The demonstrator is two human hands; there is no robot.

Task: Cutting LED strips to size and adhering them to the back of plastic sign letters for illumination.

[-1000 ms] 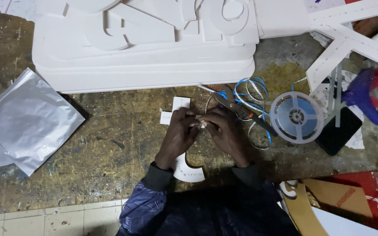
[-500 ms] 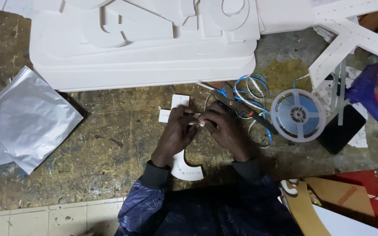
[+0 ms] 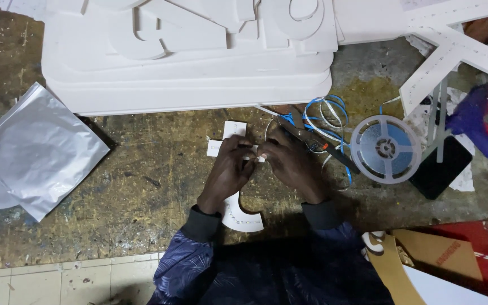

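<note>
On the worn, paint-stained workbench, both hands met just in front of the person's chest. Left hand and right hand were curled in close together, fingertips pinched on a small white strip held between them, so each hand was closed narrowly around that one piece. Under the left wrist lay a curved white cut-out with a row of small dots along it, flat on the bench and partly hidden by the forearm. Just beyond the left fingers lay two small white rectangles, one overlapping the other. Behind the right hand sat a loose tangle of blue and white strip, with a dark tool lying slantwise across it; I could not tell what kind of tool it was. Beside that tangle, to the right, stood a clear reel with a blue core, and next to it a flat black slab. Across the far side of the bench stretched a big white foam block with raised letter shapes stacked on top. Well to the left lay a crumpled silver bag. Near the right corner lay brown cardboard pieces. Dark patterned sleeves covered both forearms down to the cuffs
</note>
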